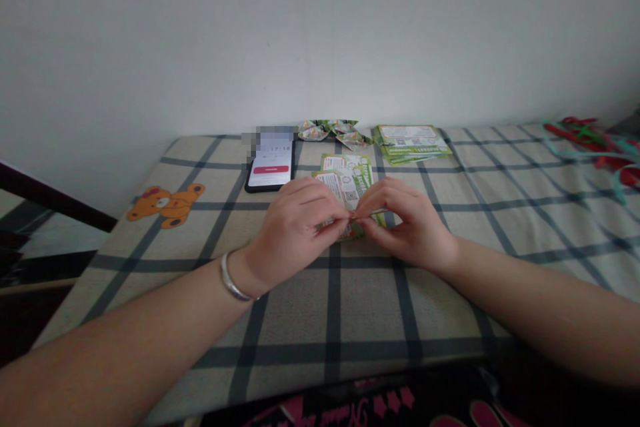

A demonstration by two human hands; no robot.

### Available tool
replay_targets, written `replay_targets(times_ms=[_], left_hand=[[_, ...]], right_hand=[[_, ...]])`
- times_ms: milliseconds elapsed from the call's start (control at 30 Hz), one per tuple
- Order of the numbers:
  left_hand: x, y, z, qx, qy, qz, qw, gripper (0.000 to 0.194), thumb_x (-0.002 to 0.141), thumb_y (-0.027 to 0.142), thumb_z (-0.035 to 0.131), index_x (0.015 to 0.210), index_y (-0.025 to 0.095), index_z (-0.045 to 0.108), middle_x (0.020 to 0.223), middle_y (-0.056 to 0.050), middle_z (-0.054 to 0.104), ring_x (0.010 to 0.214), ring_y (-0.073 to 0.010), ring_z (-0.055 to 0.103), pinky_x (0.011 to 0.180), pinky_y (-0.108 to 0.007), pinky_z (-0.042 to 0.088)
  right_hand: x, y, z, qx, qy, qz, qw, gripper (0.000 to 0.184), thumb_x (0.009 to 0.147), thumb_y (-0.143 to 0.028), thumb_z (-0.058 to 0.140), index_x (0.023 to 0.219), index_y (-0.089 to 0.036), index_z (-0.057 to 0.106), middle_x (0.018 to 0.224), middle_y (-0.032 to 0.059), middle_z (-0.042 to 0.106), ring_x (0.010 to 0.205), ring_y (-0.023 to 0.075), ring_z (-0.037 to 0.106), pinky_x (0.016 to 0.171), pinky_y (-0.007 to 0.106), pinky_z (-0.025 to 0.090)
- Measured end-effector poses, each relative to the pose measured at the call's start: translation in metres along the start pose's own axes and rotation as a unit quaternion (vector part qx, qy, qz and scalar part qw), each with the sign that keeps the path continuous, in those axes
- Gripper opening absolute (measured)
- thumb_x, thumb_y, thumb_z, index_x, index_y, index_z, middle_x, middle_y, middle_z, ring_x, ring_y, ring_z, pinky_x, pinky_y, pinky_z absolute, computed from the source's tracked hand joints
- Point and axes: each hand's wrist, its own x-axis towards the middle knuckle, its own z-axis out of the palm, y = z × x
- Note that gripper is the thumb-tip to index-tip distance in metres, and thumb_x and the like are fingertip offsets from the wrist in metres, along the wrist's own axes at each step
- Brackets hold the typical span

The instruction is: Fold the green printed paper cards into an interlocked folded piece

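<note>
My left hand (303, 220), with a silver bangle (231, 277) at its wrist, is closed in a pinch. Its fingertips meet those of my right hand (407, 220), also pinching. Between them is a thin printed card (353, 217), seen nearly edge-on and mostly covered by my fingers. Just beyond and beneath the hands, several flat green-and-white printed cards (345, 163) lie overlapping on the checked cloth (365, 307). Parts of these loose cards are hidden behind my fingers.
Several folded green-and-white cards (327, 130) lie by the wall, beside a phone (270, 177) with a lit screen. A stack of flat cards (413, 140) sits to their right. A bear picture (167, 205) is at the left; red and teal strips (583, 137) lie far right.
</note>
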Motion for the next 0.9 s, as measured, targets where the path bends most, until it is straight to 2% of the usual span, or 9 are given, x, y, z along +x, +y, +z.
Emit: replay_targets(times_ms=[167,333,567,700,900], left_hand=[[-0.002,-0.001,-0.002,0.004,0.02,-0.004,1.0,0.008,0.089,0.016,0.064,0.081,0.017,0.065,0.076,-0.003,0.065,0.077,-0.0163,0.059,0.073,-0.031,0.048],[-0.004,-0.005,-0.003,0.009,0.007,-0.008,1.0,0.004,0.089,0.019,0.064,0.086,0.016,0.065,0.083,-0.004,0.067,0.082,-0.0164,0.061,0.076,-0.03,0.05],[-0.004,-0.013,-0.005,0.027,0.001,-0.034,0.999,0.004,0.088,0.012,0.063,0.087,0.016,0.064,0.084,-0.002,0.063,0.083,-0.0158,0.061,0.077,-0.029,0.049],[-0.005,-0.013,-0.007,0.054,-0.008,-0.038,0.998,0.006,0.09,0.012,0.06,0.089,0.017,0.065,0.083,-0.002,0.059,0.08,-0.0156,0.058,0.074,-0.028,0.048],[-0.008,-0.014,-0.004,0.025,-0.014,-0.053,0.998,0.004,0.09,0.016,0.062,0.094,0.016,0.059,0.092,-0.003,0.06,0.09,-0.0156,0.059,0.082,-0.029,0.05]], right_hand=[[0.001,-0.002,-0.003,-0.036,0.013,-0.006,0.999,0.01,0.083,-0.01,0.064,0.082,-0.018,0.059,0.078,0.0039,0.069,0.076,0.0155,0.062,0.071,0.031,0.05],[0.0,-0.001,-0.005,-0.056,0.014,-0.025,0.998,0.01,0.083,-0.009,0.064,0.082,-0.018,0.061,0.079,0.0046,0.069,0.075,0.0157,0.063,0.069,0.03,0.051],[-0.003,0.007,-0.005,-0.076,0.01,-0.001,0.997,0.007,0.085,-0.011,0.064,0.086,-0.018,0.063,0.082,0.0051,0.07,0.079,0.0167,0.064,0.072,0.031,0.052],[-0.005,0.01,-0.008,-0.114,-0.01,0.019,0.993,0.005,0.083,-0.013,0.067,0.082,-0.017,0.064,0.079,0.0055,0.068,0.076,0.0178,0.064,0.067,0.031,0.051],[-0.006,0.014,-0.013,-0.122,-0.009,-0.037,0.992,0.004,0.087,-0.017,0.066,0.083,-0.018,0.067,0.085,0.006,0.07,0.078,0.0175,0.063,0.068,0.031,0.049]])
